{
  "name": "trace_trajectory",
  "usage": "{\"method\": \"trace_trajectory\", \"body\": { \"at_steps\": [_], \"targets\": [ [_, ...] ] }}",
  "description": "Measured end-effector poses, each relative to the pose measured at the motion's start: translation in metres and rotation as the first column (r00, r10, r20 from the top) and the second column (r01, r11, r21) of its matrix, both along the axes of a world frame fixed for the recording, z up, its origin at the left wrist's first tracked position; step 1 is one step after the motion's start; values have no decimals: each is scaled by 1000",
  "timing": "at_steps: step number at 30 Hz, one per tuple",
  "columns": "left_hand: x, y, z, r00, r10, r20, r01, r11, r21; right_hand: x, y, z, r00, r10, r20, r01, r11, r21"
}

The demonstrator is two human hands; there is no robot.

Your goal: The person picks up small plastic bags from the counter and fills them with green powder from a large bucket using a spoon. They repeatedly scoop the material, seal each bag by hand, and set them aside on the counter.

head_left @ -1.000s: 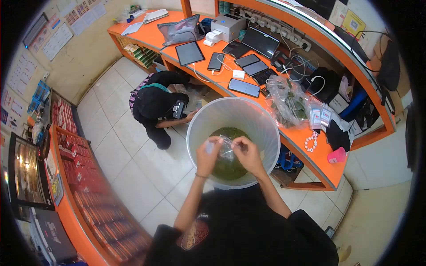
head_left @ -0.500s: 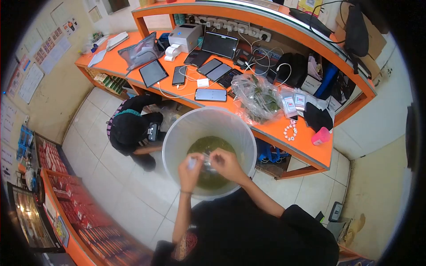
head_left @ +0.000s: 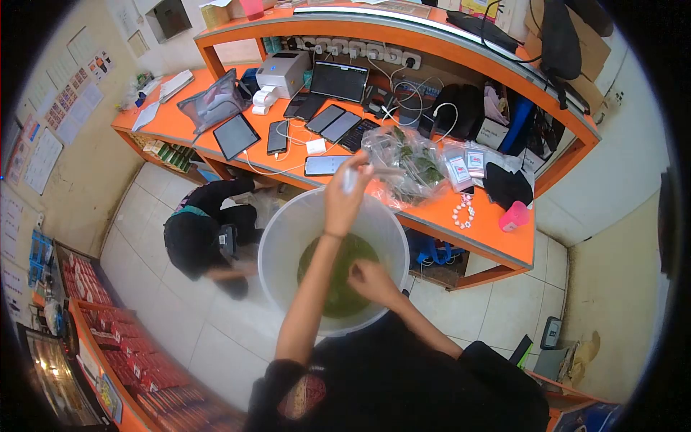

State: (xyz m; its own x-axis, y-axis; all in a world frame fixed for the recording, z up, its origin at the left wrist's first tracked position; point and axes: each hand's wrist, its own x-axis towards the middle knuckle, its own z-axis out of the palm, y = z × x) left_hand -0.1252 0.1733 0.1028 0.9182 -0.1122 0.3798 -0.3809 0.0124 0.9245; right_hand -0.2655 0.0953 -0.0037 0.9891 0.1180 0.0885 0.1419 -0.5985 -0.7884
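A large whitish plastic tub [head_left: 277,245] stands below me, with green contents [head_left: 335,295] covering its bottom. My left hand [head_left: 344,205] is raised over the tub's far rim, close to the desk edge, its fingers closed on a small whitish item [head_left: 350,180] that is blurred. Just beyond it lies a clear plastic bag with green leaves [head_left: 410,162]. Over the green contents, inside the tub's opening, my right hand [head_left: 373,282] has its fingers pinched together; I cannot tell what is in them.
On the orange desk [head_left: 432,214] are several phones, a tablet [head_left: 236,135], a laptop [head_left: 338,81], a label printer [head_left: 283,74], a bead bracelet [head_left: 463,212] and a pink cup [head_left: 514,216]. A person [head_left: 198,234] crouches left of the tub. Cables trail across the desk.
My hands were together over the tub; now the left has moved up and away toward the bag, while the right stays low over the tub. The crouching person has shifted slightly.
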Motion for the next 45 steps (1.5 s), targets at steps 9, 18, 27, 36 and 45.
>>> {"method": "trace_trajectory", "body": {
  "at_steps": [9,18,27,36,45],
  "targets": [
    [-37,47,-72,711,-499,-496,233,833,-502,13,-1,7,956,-241,-169,294,753,588],
    [-92,92,-63,736,-456,-499,200,852,-484,18,10,32,999,-38,17,24,859,511],
    [-105,107,-78,792,520,320,-611,675,414,19,-4,13,975,-184,-125,222,774,593],
    [-126,99,-64,941,195,-275,-78,920,385,11,7,24,989,-140,50,108,908,406],
    [-132,98,-75,953,244,-178,-134,870,475,6,18,24,995,-94,40,78,954,288]
  ]
}}
